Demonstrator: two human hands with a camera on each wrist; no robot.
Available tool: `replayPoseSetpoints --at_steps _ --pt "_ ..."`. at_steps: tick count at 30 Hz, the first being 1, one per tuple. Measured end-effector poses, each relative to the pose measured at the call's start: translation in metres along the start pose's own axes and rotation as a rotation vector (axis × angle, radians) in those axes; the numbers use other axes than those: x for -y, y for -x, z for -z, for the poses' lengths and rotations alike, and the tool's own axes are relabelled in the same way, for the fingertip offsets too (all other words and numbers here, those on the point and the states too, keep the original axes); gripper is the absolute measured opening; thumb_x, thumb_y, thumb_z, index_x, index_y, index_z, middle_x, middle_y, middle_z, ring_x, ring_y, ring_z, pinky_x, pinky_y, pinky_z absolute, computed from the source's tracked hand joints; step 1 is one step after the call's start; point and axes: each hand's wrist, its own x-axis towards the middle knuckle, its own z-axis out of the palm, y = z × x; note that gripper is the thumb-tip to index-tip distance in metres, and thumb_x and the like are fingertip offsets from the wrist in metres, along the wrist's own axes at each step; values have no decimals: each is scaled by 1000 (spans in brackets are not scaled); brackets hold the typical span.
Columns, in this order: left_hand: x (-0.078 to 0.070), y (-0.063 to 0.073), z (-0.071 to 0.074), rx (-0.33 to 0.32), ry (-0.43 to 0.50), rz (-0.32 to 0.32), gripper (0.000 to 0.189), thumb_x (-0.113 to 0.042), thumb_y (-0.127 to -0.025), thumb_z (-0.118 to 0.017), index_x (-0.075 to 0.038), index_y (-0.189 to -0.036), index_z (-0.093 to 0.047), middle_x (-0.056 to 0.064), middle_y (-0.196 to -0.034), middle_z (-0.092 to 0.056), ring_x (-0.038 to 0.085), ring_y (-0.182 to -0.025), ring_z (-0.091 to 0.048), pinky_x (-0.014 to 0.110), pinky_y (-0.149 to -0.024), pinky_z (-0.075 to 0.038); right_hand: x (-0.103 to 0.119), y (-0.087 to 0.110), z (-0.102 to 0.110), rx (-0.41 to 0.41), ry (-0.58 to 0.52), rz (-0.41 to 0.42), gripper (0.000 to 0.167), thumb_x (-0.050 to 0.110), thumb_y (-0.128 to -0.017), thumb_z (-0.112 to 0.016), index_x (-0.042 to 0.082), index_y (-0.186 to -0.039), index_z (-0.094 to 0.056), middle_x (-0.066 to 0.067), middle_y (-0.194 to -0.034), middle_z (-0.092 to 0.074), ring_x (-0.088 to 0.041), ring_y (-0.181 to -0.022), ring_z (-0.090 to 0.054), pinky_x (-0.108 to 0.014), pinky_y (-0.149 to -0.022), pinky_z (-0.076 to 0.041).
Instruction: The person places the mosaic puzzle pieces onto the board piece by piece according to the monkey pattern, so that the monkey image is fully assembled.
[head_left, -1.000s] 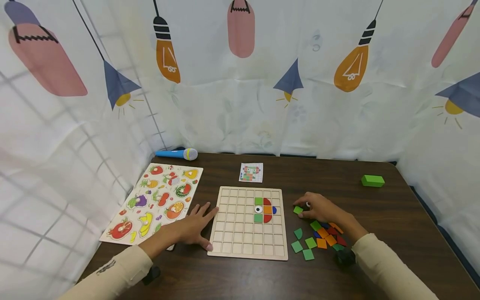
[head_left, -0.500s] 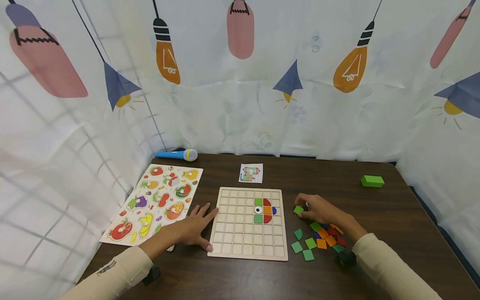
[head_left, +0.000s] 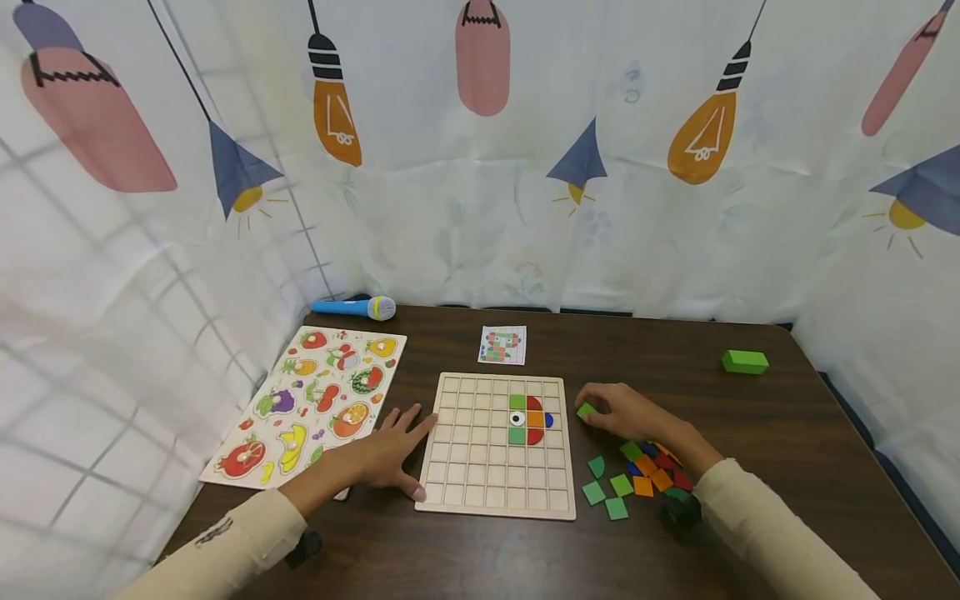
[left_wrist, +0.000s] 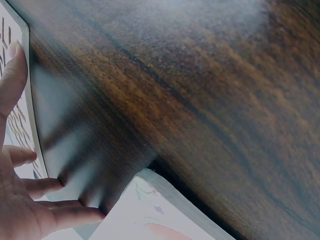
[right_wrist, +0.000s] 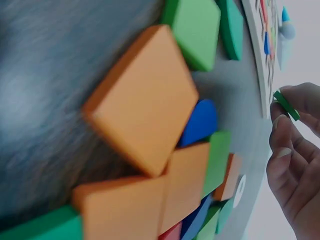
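My right hand (head_left: 630, 414) pinches a light green square tile (head_left: 586, 410) between thumb and fingertips, just off the right edge of the wooden grid board (head_left: 472, 479). In the right wrist view that tile (right_wrist: 286, 105) is held edge-on. My left hand (head_left: 388, 454) lies with fingers spread, thumb and index fingertip at the board's left edge. On the board, two green squares (head_left: 517, 435), an eye tile (head_left: 517, 419), an orange square (head_left: 535, 419), red rounded pieces (head_left: 535, 437) and a blue rounded piece (head_left: 549, 420) form a small figure.
Right of the board lies a pile of loose green, orange, red and blue pieces (head_left: 652, 471). A pattern card (head_left: 502, 345) lies behind the board. A fruit puzzle board (head_left: 315, 400) and toy microphone (head_left: 354, 308) are at left, a green block (head_left: 746, 362) at far right.
My right hand has moved left towards the board with the green tile in its fingers. The left hand and the pieces on the board stay as they were.
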Motion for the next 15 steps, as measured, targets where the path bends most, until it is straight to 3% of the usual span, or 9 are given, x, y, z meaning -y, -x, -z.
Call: replayPoseSetpoints --at_steps 7,15 --pt "0 0 0 8 1 9 114 -52 -73 -85 -15 -160 -23 24 -166 -13 58 -148 -13 69 -110 -31 13 -14 -6 -10 -34 6 24 20 -99 -66 13 -121 -65 5 -87 -59 -13 -76 -53 -27 -70 -48" --pt "-2 0 3 10 -4 2 114 -51 -73 -85 -14 -160 -23 25 -165 -14 59 -147 -14 69 -111 -30 25 -29 -13 -54 -83 47 26 24 -95 -71 11 -117 -67 4 -84 -60 -12 -71 -53 -25 -64 -47"
